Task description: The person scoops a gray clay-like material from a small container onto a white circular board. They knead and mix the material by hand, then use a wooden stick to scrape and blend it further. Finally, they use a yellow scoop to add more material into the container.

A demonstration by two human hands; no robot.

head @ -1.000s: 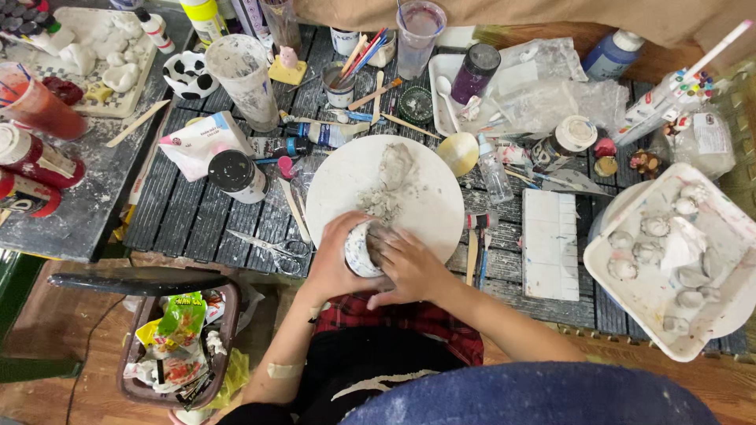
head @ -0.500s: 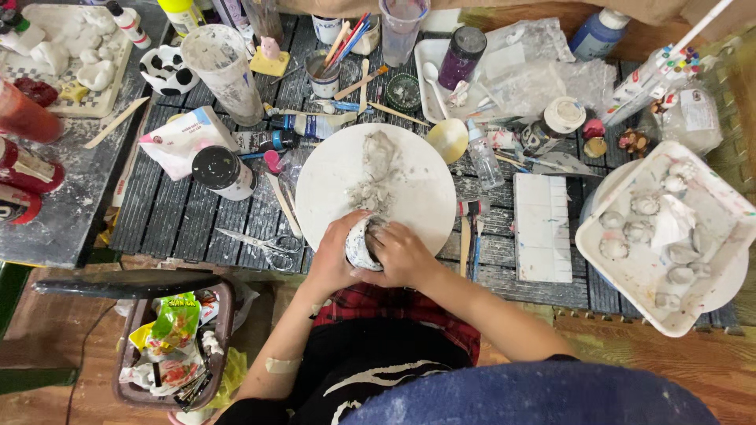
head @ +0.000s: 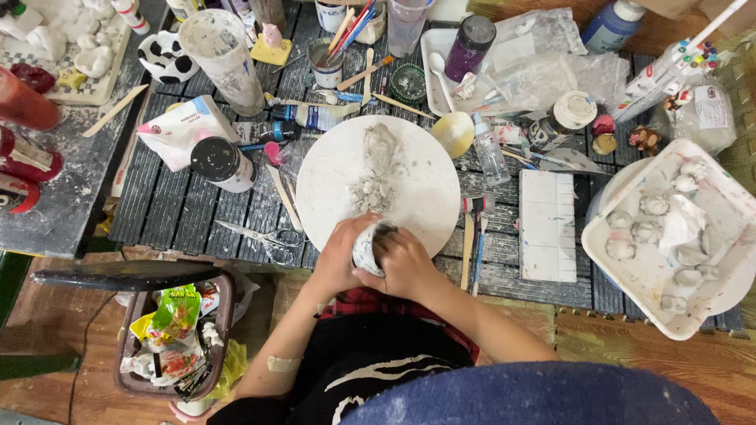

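Observation:
Both my hands close around a small white round pot (head: 368,245) at the near edge of a round white board (head: 417,173). My left hand (head: 340,256) cups the pot from the left. From the right, my right hand (head: 403,264) presses against it, fingers over its dark opening. A smear of grey clay (head: 376,169) runs up the middle of the board.
A white tray (head: 646,271) with several clay lumps sits at the right. A white grid mould (head: 547,224) lies beside the board, scissors (head: 264,234) and a black-lidded jar (head: 220,163) at the left. Cups, brushes and bottles crowd the back. A basket (head: 169,334) stands on the floor.
The view has drifted a little, shifting the table in frame. My hands stay wrapped around the pot at the board's near edge, working it slightly.

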